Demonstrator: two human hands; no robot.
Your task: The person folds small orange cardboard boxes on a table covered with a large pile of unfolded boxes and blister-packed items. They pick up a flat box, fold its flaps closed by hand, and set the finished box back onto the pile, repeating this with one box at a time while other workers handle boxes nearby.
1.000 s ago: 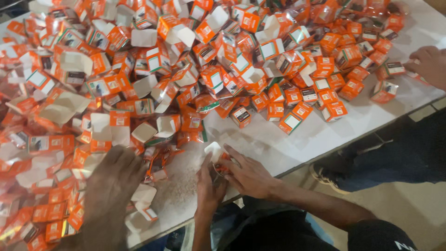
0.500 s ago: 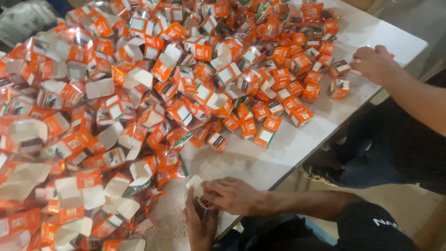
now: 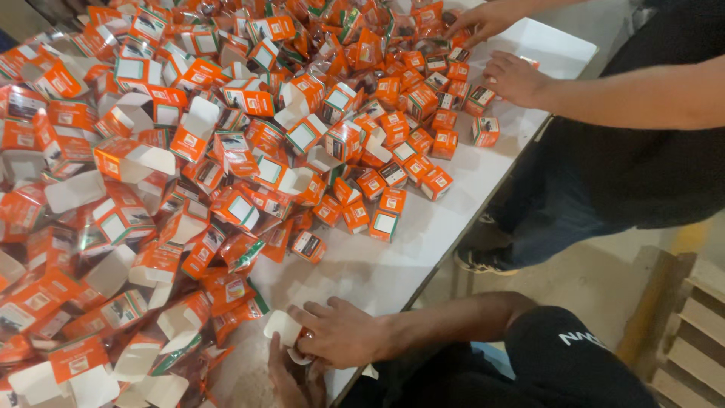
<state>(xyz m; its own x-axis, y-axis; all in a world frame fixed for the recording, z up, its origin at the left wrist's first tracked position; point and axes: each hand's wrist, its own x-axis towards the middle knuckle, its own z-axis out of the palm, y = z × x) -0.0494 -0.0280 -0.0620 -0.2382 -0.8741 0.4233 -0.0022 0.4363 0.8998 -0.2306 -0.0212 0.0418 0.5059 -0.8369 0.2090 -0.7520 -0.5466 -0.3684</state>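
1. You work at a white table (image 3: 453, 219), its near edge running diagonally from lower left to upper right.
2. A dense heap of small orange cartons (image 3: 226, 151) covers most of it, many open with white flaps.
3. Closed orange boxes (image 3: 393, 200) sit loosely along the heap's bare edge.

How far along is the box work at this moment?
Looks done: closed small orange boxes lie grouped near the table edge. In hand: the right hand and left hand grip one white-flapped box at the near edge. Left: a large pile of open boxes with flaps up covers most of the table. A co-worker's hands handle boxes at the far end.
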